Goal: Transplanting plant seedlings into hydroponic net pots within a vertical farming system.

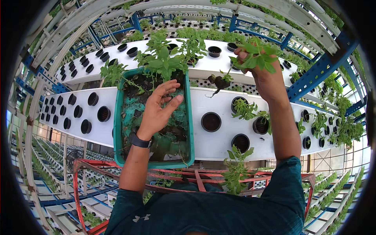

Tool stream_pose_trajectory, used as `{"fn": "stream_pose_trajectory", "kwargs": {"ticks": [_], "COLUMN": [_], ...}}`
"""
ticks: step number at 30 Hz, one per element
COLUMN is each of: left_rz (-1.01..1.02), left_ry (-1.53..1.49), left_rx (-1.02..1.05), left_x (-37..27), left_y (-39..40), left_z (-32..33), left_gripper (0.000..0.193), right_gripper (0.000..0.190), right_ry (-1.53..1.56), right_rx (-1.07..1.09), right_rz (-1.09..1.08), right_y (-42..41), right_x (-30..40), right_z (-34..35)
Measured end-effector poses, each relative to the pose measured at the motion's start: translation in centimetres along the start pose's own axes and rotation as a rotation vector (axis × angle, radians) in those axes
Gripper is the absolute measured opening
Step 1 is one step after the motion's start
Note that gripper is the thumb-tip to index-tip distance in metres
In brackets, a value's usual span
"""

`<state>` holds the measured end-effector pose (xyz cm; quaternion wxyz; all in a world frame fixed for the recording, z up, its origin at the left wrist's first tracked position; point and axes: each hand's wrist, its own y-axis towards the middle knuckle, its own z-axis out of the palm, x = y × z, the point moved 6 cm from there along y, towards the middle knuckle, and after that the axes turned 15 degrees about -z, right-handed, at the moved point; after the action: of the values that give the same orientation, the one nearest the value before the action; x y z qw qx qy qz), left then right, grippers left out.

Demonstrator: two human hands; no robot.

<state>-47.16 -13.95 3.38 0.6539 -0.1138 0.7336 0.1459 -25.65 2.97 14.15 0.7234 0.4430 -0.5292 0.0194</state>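
Observation:
My right hand (258,64) grips a leafy green seedling (260,55) above the white growing channels. A dark root clump (220,82) hangs from a stem to the left of that hand. My left hand (161,107), fingers apart and a dark watch at its wrist, is over a green plastic tray (191,132). Several seedlings (166,63) with dark soil stand at the tray's far end; its near part shows wet soil and loose roots. To the tray's right, a round black net cup (211,122) sits in the white channel, with no plant seen in it.
Red metal railing (199,179) runs between my body and the channels. A blue perforated upright (320,70) stands at the right. More black cups (104,113) fill the channel on the left. A leafy plant (236,170) leans over the channel's near edge.

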Motion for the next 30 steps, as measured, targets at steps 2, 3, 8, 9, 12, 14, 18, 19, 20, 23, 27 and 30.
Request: {"fn": "stream_pose_trajectory", "kwargs": {"ticks": [2, 3, 8, 9, 12, 14, 18, 19, 20, 23, 27, 30], "left_rz": [-0.097, -0.098, -0.174, -0.181, -0.182, -0.199, -0.211, -0.206, -0.201, -0.205, -0.270, -0.389], "left_ry": [0.006, -0.002, 0.190, 0.288, 0.325, 0.398, 0.414, 0.436, 0.455, 0.449, 0.418, 0.514], "left_rx": [-0.018, -0.009, -0.027, -0.048, -0.082, -0.108, -0.117, -0.099, -0.081, -0.072, -0.124, -0.167], "left_x": [1.3, 1.3, 2.2, 2.3, 2.8, 2.5, 2.8, 2.5, 2.3, 2.5, 3.5, 3.9], "left_y": [-0.2, -0.4, -1.6, -1.7, -2.6, -3.5, -3.7, -3.9, -4.0, -2.9, -2.0, 0.0], "left_z": [-1.7, -2.2, -4.0, -4.3, -5.3, -6.2, -6.6, -6.6, -6.7, -6.3, -7.6, -7.9], "left_gripper": [0.038, 0.038, 0.034, 0.034, 0.034, 0.033, 0.032, 0.032, 0.032, 0.032, 0.030, 0.027], "right_gripper": [0.018, 0.020, 0.019, 0.019, 0.021, 0.023, 0.025, 0.025, 0.028, 0.032, 0.029, 0.028], "right_ry": [-0.198, -0.259, -0.462, -0.467, -0.664, -0.706, -0.921, -0.907, -1.094, -1.466, -1.061, -0.687], "right_rx": [-0.075, -0.071, -0.134, -0.136, -0.156, -0.170, -0.215, -0.203, -0.184, -0.208, -0.017, 0.431], "right_rz": [-0.006, 0.044, 0.147, 0.147, 0.094, 0.110, 0.300, 0.301, 0.397, 0.267, 0.095, 0.096], "right_y": [1.7, 2.6, 5.7, 6.3, 8.3, 9.9, 9.4, 9.4, 9.0, 8.7, 10.7, 8.0], "right_x": [-0.8, -2.2, -8.7, -10.0, -14.6, -19.9, -28.2, -29.1, -29.5, -28.0, -23.1, -20.8], "right_z": [-2.8, -5.6, -16.8, -18.3, -23.2, -26.2, -30.7, -31.0, -31.8, -30.3, -16.6, -5.5]}}
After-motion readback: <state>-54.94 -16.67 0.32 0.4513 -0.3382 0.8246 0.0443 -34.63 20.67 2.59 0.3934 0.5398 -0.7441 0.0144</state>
